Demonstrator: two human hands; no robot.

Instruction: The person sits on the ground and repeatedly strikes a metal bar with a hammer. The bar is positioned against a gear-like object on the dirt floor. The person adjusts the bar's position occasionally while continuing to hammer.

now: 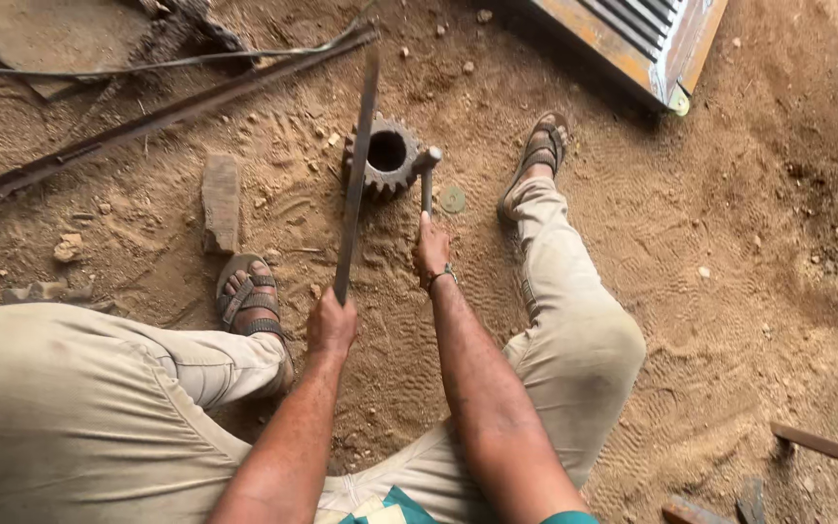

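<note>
L hand (331, 325) fingers clenched on flat bar (356, 180), R hand (431, 250) on hammer (427, 180), both over 1 gear (385, 155).

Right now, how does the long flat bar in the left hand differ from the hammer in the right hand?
The flat metal bar is long, thin and dark; the hammer is much shorter, with a pale handle. The left hand grips the bar at its near end, and the bar lies across the toothed gear; the right hand holds the hammer with its head at the gear's rim. Both reach the gear on the sandy ground.
</note>
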